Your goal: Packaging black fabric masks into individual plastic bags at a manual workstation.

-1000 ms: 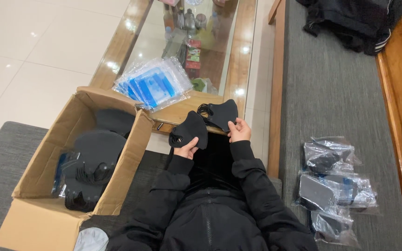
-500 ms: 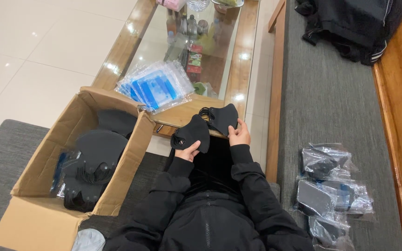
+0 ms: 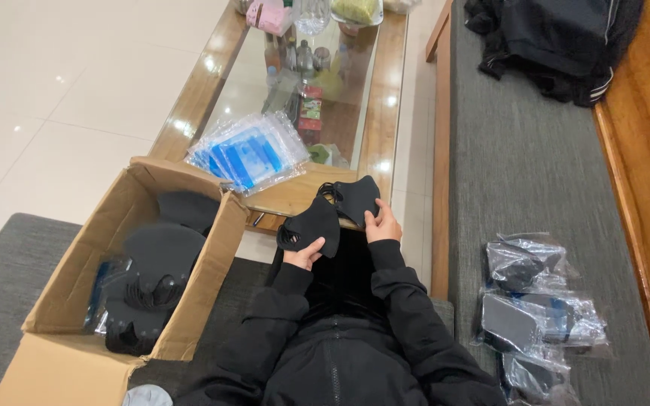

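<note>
Two black masks are held over the lap, near the table (image 3: 385,113) edge: left hand (image 3: 304,254) is closed on one mask (image 3: 311,225), right hand (image 3: 384,225) on the other mask (image 3: 356,198). Some bagged masks (image 3: 539,316) are piled on the sofa; many loose ones are left in the box (image 3: 152,278). Empty bags (image 3: 250,154) are stacked on the table. Fingertips are mostly hidden behind the masks; the pile is cut off at the bottom.

two black masks (image 3: 332,214) (held), one cardboard box (image 3: 77,301), three bagged packs (image 3: 536,308)
</note>
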